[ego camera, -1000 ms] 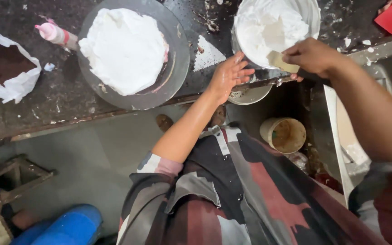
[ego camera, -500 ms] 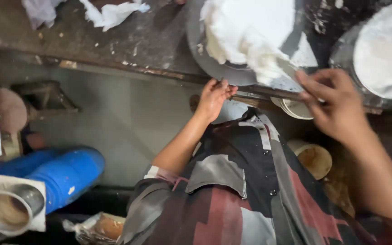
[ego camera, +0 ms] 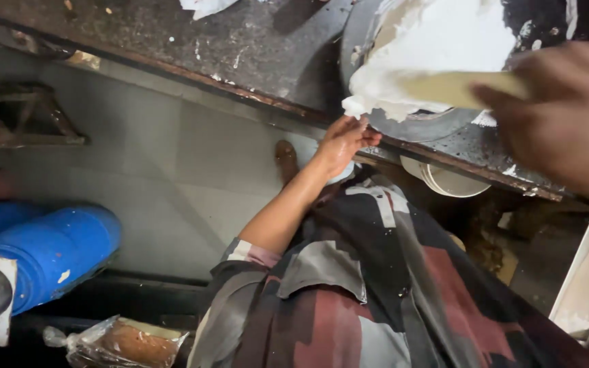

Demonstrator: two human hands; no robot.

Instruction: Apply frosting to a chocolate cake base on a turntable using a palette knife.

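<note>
White cream (ego camera: 438, 48) heaps on a round metal turntable (ego camera: 403, 123) atop my dark, splattered worktop (ego camera: 240, 48). My right hand (ego camera: 560, 116) clamps a pale scraper (ego camera: 458, 87) against it; my left hand (ego camera: 342, 140) curls on the counter's edge. A blue drum (ego camera: 49, 249) lies on the grey floor (ego camera: 178, 177).

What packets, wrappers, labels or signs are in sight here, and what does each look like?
Clear plastic bag: on the floor at the bottom left, crumpled, with a brown loaf-like block inside.
Blue drum: lying on its side at the left, round, plain blue with a small white fleck; no label shows.
No signs or screens in view.
</note>
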